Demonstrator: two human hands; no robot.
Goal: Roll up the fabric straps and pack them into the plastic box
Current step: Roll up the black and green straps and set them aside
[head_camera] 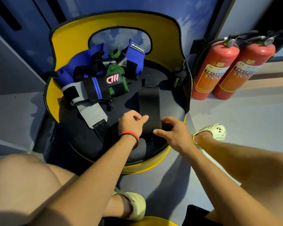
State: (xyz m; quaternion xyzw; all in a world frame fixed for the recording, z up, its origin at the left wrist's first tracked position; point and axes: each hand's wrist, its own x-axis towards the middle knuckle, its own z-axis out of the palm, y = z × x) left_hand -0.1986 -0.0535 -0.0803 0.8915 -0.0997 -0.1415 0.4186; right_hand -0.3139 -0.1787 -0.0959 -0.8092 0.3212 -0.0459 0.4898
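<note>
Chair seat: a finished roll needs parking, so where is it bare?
Bare cushion lies between the flat black strap and the seat's right wall, short of the rolled strap; another patch lies between it and the grey strap. The back left is crowded with the strap pile; the left hand and right hand work at the front.

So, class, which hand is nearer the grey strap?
Left. The left hand sits just right of the grey strap; the right hand lies beyond the black strap.
</note>
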